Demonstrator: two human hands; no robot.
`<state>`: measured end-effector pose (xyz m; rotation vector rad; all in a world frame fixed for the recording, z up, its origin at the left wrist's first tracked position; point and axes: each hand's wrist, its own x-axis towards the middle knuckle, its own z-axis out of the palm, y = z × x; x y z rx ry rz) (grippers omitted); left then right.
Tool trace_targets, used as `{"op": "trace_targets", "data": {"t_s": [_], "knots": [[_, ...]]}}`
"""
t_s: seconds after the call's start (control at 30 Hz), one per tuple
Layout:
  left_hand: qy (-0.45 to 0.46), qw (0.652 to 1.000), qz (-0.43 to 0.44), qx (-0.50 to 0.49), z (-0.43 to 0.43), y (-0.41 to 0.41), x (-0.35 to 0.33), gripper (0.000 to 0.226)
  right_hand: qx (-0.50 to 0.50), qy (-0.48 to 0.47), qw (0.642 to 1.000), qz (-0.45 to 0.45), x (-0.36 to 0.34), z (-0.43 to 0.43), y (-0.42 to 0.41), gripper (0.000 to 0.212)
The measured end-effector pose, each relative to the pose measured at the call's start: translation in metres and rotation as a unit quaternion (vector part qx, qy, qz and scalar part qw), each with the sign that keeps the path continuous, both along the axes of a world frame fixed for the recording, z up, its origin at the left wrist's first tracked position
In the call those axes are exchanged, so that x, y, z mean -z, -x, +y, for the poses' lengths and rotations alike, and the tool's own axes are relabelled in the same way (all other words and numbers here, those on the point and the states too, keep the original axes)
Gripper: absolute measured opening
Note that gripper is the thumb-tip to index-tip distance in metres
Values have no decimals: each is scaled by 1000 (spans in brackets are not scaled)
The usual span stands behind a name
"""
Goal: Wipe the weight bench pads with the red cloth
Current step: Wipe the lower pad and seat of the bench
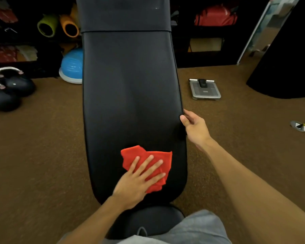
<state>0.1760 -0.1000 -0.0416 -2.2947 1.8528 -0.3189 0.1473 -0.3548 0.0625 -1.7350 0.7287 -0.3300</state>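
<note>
On the near end of the long black bench pad (132, 95), your left hand (136, 180) lies flat with fingers spread, pressing the red cloth (148, 159) against the vinyl rather than gripping it. The cloth is crumpled and sits a little right of the pad's centre line, its far edge poking out beyond your fingertips. Your right hand (194, 127) clasps the pad's right edge, thumb on the top surface and fingers curled round the side (how far they wrap underneath is hidden). Farther away, a seam separates this pad from a second dark pad (123, 13). Nearest to you is a small rounded black seat pad (148, 221), partly covered by your grey shorts (197, 228). On the brown carpet (42, 147), kettlebells (9, 90) rest at the far left, a blue balance dome (72, 66) just left of the bench, and a grey scale (204, 88) to the right.
</note>
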Motion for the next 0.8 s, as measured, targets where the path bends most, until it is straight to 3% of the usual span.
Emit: {"op": "trace_targets", "data": {"t_s": [0.13, 0.37, 0.57, 0.8], "knots": [[-10, 1000, -5, -16, 20, -23, -7, 82, 3, 6, 1000, 14, 6, 0, 0, 46], [23, 994, 56, -93, -49, 15, -17, 82, 7, 21, 999, 32, 9, -3, -4, 44], [-120, 988, 43, 89, -61, 24, -7, 75, 11, 38, 999, 32, 8, -6, -2, 44], [-169, 970, 12, 173, 5, -10, 10, 63, 14, 38, 999, 26, 9, -5, -1, 45]]}}
